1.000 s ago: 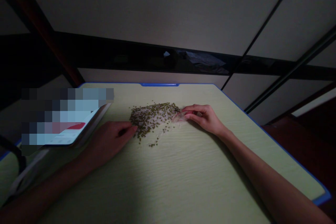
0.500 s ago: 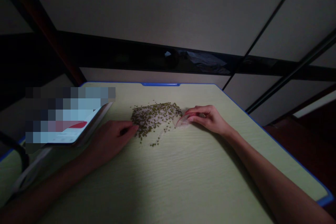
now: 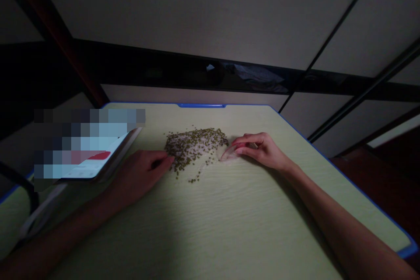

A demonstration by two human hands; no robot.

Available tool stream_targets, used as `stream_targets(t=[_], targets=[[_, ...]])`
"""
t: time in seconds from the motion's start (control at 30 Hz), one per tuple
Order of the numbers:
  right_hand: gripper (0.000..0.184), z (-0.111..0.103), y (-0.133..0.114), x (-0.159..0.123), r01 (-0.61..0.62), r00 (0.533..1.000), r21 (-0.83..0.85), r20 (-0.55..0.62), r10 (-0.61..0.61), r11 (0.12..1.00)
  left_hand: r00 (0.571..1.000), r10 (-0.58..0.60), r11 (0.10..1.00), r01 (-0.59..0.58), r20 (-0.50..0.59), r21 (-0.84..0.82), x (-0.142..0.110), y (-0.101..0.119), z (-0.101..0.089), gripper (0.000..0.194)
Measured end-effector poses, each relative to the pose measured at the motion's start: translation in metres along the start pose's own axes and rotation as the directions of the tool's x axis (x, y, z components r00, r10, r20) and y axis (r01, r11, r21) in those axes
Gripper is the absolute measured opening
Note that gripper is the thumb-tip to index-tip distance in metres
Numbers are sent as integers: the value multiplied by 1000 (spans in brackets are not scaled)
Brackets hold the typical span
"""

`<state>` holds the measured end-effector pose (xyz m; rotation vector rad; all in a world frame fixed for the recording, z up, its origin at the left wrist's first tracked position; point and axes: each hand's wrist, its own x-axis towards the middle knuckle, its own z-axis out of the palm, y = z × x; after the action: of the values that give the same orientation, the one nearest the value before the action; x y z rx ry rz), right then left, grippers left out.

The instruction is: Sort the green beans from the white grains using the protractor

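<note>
A spread-out pile of small green beans (image 3: 183, 157), mixed with white grains (image 3: 192, 142), lies on the pale wood-grain table (image 3: 223, 214). My left hand (image 3: 144, 173) rests at the pile's left edge, thumb and fingers drawn together by the beans; whatever is between the fingertips is hidden. On the other side, my right hand (image 3: 262, 151) pinches a small clear plastic bag (image 3: 226, 153) with a red line along it. The bag lies low over the table, close to the right end of the pile. A few stray beans (image 3: 193, 180) sit nearer to me.
At the left, a tablet-like device (image 3: 88, 168) with a lit, partly blurred screen stands tilted near my left forearm. A dark cable (image 3: 31, 194) curves beside it. Blue edging (image 3: 201, 105) borders the table, and pale cabinet panels (image 3: 197, 13) rise behind it.
</note>
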<state>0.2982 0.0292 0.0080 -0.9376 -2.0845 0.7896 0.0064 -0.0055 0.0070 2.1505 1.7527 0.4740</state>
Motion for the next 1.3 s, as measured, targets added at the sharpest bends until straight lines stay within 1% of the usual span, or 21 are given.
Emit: stream_targets(t=[0.17, 0.37, 0.63, 0.83, 1.13, 1.3], targets=[[20, 3, 2, 0, 28, 997, -63, -75, -33, 998, 1000, 3, 1000, -3, -6, -17, 0, 0, 1, 39], [22, 4, 4, 0, -9, 990, -111, -140, -7, 994, 1000, 8, 1000, -8, -9, -28, 0, 1, 0, 39], [22, 9, 0, 4, -7, 992, -126, -126, -9, 992, 1000, -1, 1000, 1, 4, -16, -1, 0, 1, 40], [22, 5, 4, 1, 15, 995, -118, -100, -27, 993, 1000, 5, 1000, -5, 3, -5, -1, -2, 1, 41], [21, 1, 5, -1, 45, 997, -102, -59, -51, 994, 1000, -10, 1000, 10, 4, -13, -1, 3, -1, 39], [22, 2, 5, 0, 47, 993, -124, -102, -60, 991, 1000, 4, 1000, -4, 1, -18, -2, 1, 0, 39]])
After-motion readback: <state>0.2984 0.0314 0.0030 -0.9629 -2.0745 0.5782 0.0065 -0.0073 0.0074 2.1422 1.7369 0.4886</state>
